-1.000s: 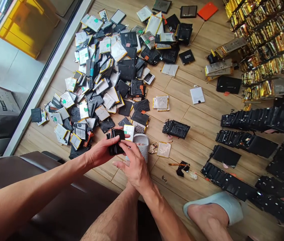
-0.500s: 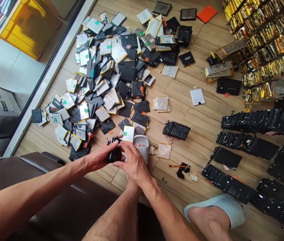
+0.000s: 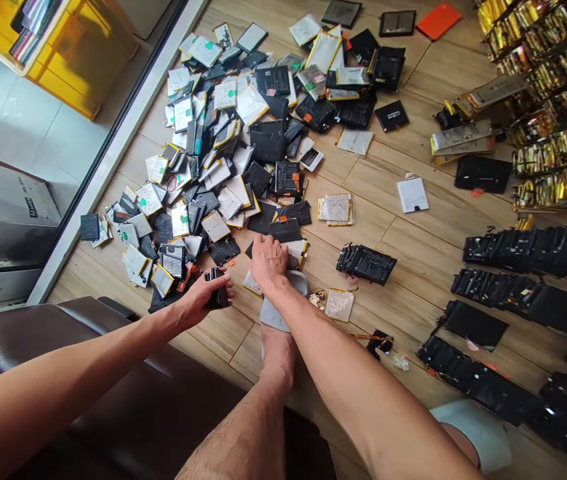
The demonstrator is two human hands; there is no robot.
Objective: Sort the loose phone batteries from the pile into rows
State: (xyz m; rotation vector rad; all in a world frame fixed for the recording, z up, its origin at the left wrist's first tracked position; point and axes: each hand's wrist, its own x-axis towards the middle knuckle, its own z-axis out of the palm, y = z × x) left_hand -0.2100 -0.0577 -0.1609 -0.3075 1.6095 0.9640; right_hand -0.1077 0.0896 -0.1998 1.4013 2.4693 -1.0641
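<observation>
In my left hand (image 3: 197, 300) is a small stack of black phone batteries (image 3: 218, 292), with the fingers and thumb wrapped round it. It is above the floor at the near edge of a mixed pile of black and silver batteries (image 3: 223, 170). My right hand (image 3: 269, 261) reaches down to the pile's lower right edge, just in front of a black battery (image 3: 285, 231). Its fingers curl downward and their tips are hidden, so what they grip cannot be made out. A white battery (image 3: 252, 283) lies partly under that hand, beside my slippered foot (image 3: 278, 320).
Rows of black batteries (image 3: 483, 380) and gold-edged batteries (image 3: 538, 160) stand on the right. A small black stack (image 3: 366, 264) and a silver battery (image 3: 339, 305) lie right of my foot. A brown leather seat (image 3: 128, 400) is at lower left, a yellow crate (image 3: 83, 60) at upper left.
My right hand has left the black stack and moved up and right to the pile's edge. The left hand keeps the stack. The view has shifted slightly left.
</observation>
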